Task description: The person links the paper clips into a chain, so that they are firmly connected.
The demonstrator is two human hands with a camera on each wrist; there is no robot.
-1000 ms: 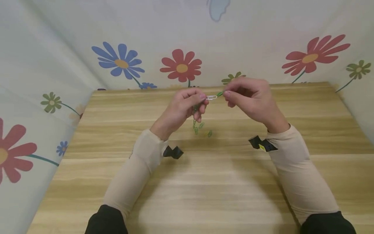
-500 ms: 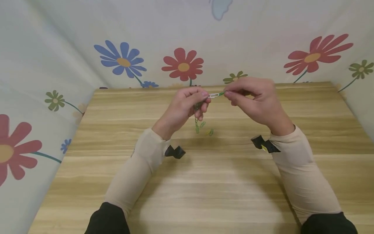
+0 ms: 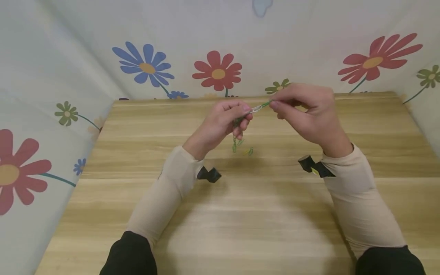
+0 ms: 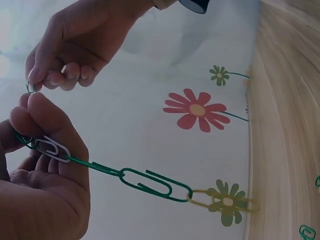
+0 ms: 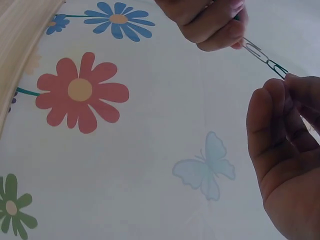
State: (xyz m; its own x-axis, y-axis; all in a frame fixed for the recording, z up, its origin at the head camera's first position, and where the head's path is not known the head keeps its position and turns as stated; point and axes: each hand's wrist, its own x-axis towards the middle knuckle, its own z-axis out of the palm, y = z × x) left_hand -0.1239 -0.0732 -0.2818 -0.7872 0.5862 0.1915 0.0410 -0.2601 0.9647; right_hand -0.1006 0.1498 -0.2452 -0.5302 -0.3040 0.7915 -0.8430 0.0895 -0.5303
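left hand (image 3: 225, 118) pinches white wire paperclip (image 3: 255, 109) | right hand (image 3: 311, 114) pinches linked green wire paperclip (image 3: 266, 103) | near wood-grain tabletop (image 3: 258, 214) far edge | flower-printed white backdrop (image 3: 292, 34) behind | loose green clip (image 3: 251, 151) below

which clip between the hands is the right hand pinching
The green clip, pinched in the right hand; the white clip linked to it is pinched by the left hand instead.

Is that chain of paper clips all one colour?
No, it links a white clip, green clips and a yellow clip.
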